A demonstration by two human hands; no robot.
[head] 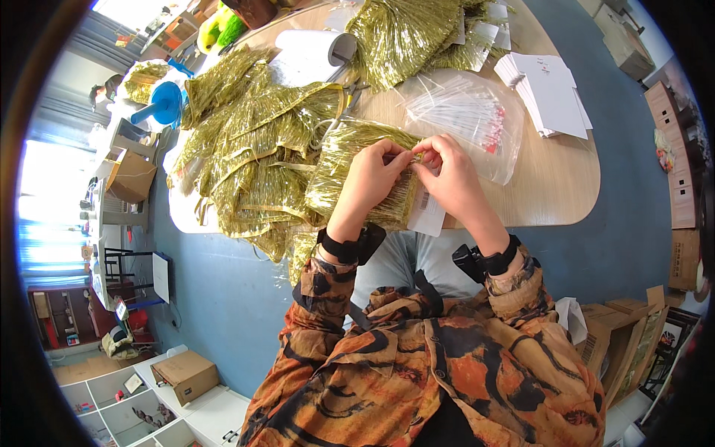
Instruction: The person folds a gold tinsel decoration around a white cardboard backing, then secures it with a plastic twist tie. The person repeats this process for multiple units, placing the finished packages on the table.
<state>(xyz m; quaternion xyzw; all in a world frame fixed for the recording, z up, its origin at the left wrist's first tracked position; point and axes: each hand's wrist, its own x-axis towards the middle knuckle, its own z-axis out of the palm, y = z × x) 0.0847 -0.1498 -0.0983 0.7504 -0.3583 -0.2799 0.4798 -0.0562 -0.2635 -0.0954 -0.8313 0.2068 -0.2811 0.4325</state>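
A folded bundle of gold metallic tinsel fringe [357, 137] lies at the table's near edge. Over its right side, my left hand [373, 170] and my right hand [449, 176] meet fingertip to fingertip. Both pinch a thin strand at the bundle's edge; the fingers mostly hide it, and whether it is a tag tie or tinsel is unclear. Below my fingers, a white hang tag [427, 215] with a barcode juts past the table edge. Beyond my right hand lies a clear plastic bag [511, 159] holding white plastic tag ties [447, 109].
More tinsel fringe [251, 162] is heaped on the left, partly over the table edge. Yellow-handled scissors [351, 99] lie beside it, near a paper roll [315, 47]. Tagged tinsel [413, 33] sits at the back. White cards [550, 95] are stacked on the wooden table [553, 184].
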